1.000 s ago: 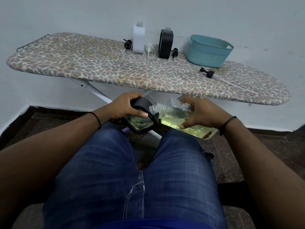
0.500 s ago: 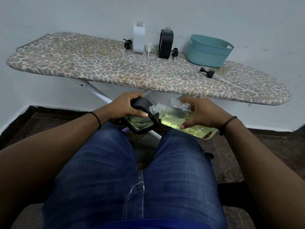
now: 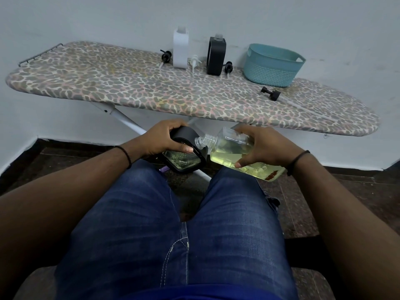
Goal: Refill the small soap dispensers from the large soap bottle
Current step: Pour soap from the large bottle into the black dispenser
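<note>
Above the knees, the left hand (image 3: 161,138) grips a black dispenser (image 3: 187,153), fingers curled round it. The right hand (image 3: 263,148) clasps the clear bottle (image 3: 233,151) of yellow soap — tipped nearly level, neck at the dispenser's top. On the board (image 3: 129,89) stand two more dispensers — white (image 3: 180,50) and black (image 3: 216,56).

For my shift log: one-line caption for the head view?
Seated person's right hand tips large soap bottle toward black dispenser gripped by left hand.
</note>
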